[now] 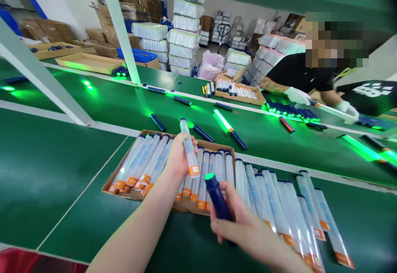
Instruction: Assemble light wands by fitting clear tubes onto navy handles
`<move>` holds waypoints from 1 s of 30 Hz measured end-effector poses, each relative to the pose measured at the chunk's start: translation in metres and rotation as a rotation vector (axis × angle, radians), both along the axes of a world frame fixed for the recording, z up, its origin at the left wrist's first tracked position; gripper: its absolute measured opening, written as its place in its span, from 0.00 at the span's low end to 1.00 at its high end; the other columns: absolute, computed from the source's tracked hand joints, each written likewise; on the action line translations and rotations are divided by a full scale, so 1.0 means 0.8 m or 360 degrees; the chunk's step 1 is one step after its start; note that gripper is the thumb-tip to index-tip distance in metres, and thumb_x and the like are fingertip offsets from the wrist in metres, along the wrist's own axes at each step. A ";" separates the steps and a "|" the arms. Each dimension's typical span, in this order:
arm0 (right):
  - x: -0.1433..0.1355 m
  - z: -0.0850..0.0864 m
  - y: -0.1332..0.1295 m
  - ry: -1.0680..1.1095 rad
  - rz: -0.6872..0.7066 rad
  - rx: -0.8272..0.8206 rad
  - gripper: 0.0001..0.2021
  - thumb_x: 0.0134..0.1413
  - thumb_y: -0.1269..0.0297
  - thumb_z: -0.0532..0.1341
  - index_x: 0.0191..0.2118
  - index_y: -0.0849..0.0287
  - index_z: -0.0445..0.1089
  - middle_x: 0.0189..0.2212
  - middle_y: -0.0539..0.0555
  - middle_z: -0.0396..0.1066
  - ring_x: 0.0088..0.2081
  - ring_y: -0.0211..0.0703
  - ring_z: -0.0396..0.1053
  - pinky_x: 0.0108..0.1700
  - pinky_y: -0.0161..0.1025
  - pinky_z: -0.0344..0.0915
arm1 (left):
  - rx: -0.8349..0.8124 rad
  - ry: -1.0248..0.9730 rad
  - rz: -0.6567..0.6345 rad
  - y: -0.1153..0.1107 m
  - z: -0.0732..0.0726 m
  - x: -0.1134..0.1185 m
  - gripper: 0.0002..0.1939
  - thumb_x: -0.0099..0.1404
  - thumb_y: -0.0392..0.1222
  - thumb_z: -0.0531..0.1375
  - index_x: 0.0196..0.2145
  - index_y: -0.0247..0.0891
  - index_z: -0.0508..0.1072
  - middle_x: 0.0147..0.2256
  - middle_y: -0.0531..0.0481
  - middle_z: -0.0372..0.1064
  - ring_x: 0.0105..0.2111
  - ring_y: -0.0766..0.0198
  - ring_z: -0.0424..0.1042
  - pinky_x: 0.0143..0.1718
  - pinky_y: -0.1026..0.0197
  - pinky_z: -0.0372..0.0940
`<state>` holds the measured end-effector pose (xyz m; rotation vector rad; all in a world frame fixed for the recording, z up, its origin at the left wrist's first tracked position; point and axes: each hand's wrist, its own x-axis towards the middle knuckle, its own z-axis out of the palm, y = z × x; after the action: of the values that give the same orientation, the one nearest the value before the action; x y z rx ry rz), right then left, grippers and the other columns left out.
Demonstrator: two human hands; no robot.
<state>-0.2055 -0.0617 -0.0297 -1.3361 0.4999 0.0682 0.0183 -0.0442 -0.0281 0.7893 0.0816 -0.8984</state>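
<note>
My left hand is closed around a translucent plastic tube with an orange band at its lower end, tilted above a cardboard tray. Similar tubes with dark blue caps lie side by side in that tray. In my right hand is a dark blue flashlight, its upper end glowing green. The flashlight is apart from the tube and near the tray's front right corner. More loose tubes lie in a row on the green worktop to the right.
Beyond the tray runs a green belt with several dark flashlights and a lit green wand. A co-worker's gloved hands hold a long wand at the far right. A white post rises at left; a shelf edge crosses overhead.
</note>
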 end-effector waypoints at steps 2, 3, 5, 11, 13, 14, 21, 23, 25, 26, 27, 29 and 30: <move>-0.002 -0.019 0.035 0.0034 0.0002 0.0217 0.23 0.66 0.47 0.66 0.55 0.53 0.57 0.33 0.44 0.65 0.24 0.30 0.63 0.27 0.30 0.59 | -0.0076 0.0083 0.0033 0.008 -0.005 -0.013 0.10 0.57 0.36 0.62 0.35 0.38 0.64 0.28 0.56 0.61 0.23 0.71 0.65 0.17 0.72 0.57; -0.001 -0.029 0.048 0.0064 -0.0036 0.0328 0.27 0.65 0.42 0.65 0.57 0.53 0.57 0.30 0.44 0.64 0.23 0.30 0.61 0.25 0.29 0.58 | -0.0107 0.0115 0.0038 0.013 -0.007 -0.018 0.13 0.56 0.35 0.64 0.36 0.38 0.64 0.29 0.56 0.61 0.23 0.71 0.65 0.17 0.72 0.56; 0.004 -0.046 0.068 0.0128 -0.0189 0.0513 0.40 0.59 0.35 0.67 0.64 0.54 0.52 0.27 0.43 0.64 0.22 0.32 0.61 0.25 0.30 0.61 | -0.0159 0.0133 0.0017 0.022 -0.012 -0.025 0.18 0.54 0.36 0.67 0.38 0.39 0.63 0.30 0.57 0.61 0.22 0.73 0.64 0.16 0.73 0.54; 0.017 -0.054 0.095 0.0324 -0.0667 0.0646 0.51 0.45 0.29 0.72 0.65 0.56 0.56 0.31 0.47 0.69 0.23 0.33 0.62 0.21 0.30 0.62 | -0.0255 -0.0048 0.0026 0.036 -0.013 -0.030 0.21 0.61 0.50 0.71 0.39 0.40 0.63 0.29 0.58 0.60 0.22 0.73 0.60 0.14 0.74 0.53; 0.019 -0.050 0.098 0.0328 -0.0658 0.0687 0.48 0.46 0.30 0.71 0.63 0.56 0.58 0.29 0.45 0.68 0.20 0.31 0.59 0.19 0.29 0.58 | -0.0276 -0.0079 0.0015 0.038 -0.013 -0.032 0.19 0.65 0.52 0.69 0.38 0.40 0.63 0.28 0.57 0.58 0.21 0.73 0.58 0.13 0.74 0.52; 0.019 -0.048 0.098 0.0299 -0.0636 0.0729 0.46 0.47 0.31 0.71 0.62 0.56 0.59 0.29 0.45 0.68 0.18 0.30 0.58 0.18 0.29 0.57 | -0.0302 -0.0076 0.0010 0.039 -0.013 -0.032 0.18 0.67 0.51 0.68 0.37 0.40 0.64 0.28 0.57 0.58 0.22 0.73 0.58 0.13 0.74 0.52; 0.022 -0.049 0.105 0.0240 -0.0519 0.0860 0.46 0.45 0.28 0.70 0.60 0.58 0.67 0.29 0.46 0.67 0.19 0.27 0.58 0.21 0.28 0.53 | -0.0816 0.0326 -0.0312 0.058 -0.017 -0.013 0.12 0.77 0.49 0.53 0.43 0.37 0.68 0.33 0.54 0.60 0.27 0.72 0.66 0.18 0.74 0.63; 0.024 -0.053 0.108 0.0425 -0.0579 0.0658 0.52 0.42 0.24 0.68 0.66 0.54 0.62 0.32 0.48 0.68 0.22 0.31 0.62 0.21 0.29 0.56 | -0.0815 0.0400 -0.0391 0.059 -0.016 -0.008 0.17 0.77 0.54 0.51 0.41 0.37 0.68 0.32 0.53 0.60 0.27 0.71 0.67 0.19 0.72 0.64; 0.024 -0.057 0.109 0.0531 -0.0632 0.0413 0.54 0.45 0.22 0.65 0.71 0.48 0.57 0.35 0.50 0.69 0.25 0.35 0.65 0.22 0.31 0.61 | -0.0714 0.0346 -0.0269 0.057 -0.014 -0.006 0.18 0.77 0.56 0.53 0.39 0.37 0.67 0.29 0.56 0.56 0.24 0.72 0.64 0.17 0.73 0.62; 0.024 -0.058 0.109 0.0526 -0.0628 0.0318 0.52 0.48 0.22 0.63 0.72 0.47 0.56 0.35 0.51 0.69 0.26 0.36 0.67 0.23 0.32 0.64 | -0.0635 0.0269 -0.0151 0.055 -0.013 -0.007 0.17 0.76 0.55 0.54 0.38 0.38 0.66 0.28 0.57 0.54 0.23 0.73 0.62 0.17 0.72 0.61; 0.023 -0.059 0.108 0.0496 -0.0599 0.0258 0.51 0.50 0.22 0.61 0.72 0.47 0.56 0.36 0.52 0.69 0.26 0.37 0.67 0.24 0.33 0.66 | -0.0547 0.0176 -0.0034 0.053 -0.011 -0.009 0.16 0.76 0.54 0.56 0.38 0.38 0.66 0.28 0.58 0.54 0.22 0.73 0.61 0.16 0.72 0.61; 0.020 -0.058 0.104 0.0470 -0.0528 0.0272 0.50 0.51 0.22 0.61 0.72 0.47 0.57 0.37 0.53 0.70 0.26 0.36 0.67 0.24 0.33 0.67 | -0.0375 0.0000 0.0100 0.050 -0.007 -0.014 0.14 0.74 0.52 0.60 0.38 0.39 0.66 0.30 0.57 0.59 0.22 0.74 0.61 0.15 0.73 0.58; 0.019 -0.057 0.102 0.0496 -0.0490 0.0314 0.50 0.51 0.22 0.61 0.72 0.46 0.57 0.38 0.53 0.70 0.26 0.36 0.67 0.24 0.32 0.65 | -0.0299 -0.0064 0.0098 0.050 -0.005 -0.016 0.14 0.73 0.52 0.61 0.39 0.39 0.66 0.31 0.56 0.60 0.22 0.74 0.60 0.14 0.73 0.57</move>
<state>-0.1903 0.0195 -0.0752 -1.0469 0.9342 0.0698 0.0052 -0.0046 -0.0322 0.6265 -0.0139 -0.8187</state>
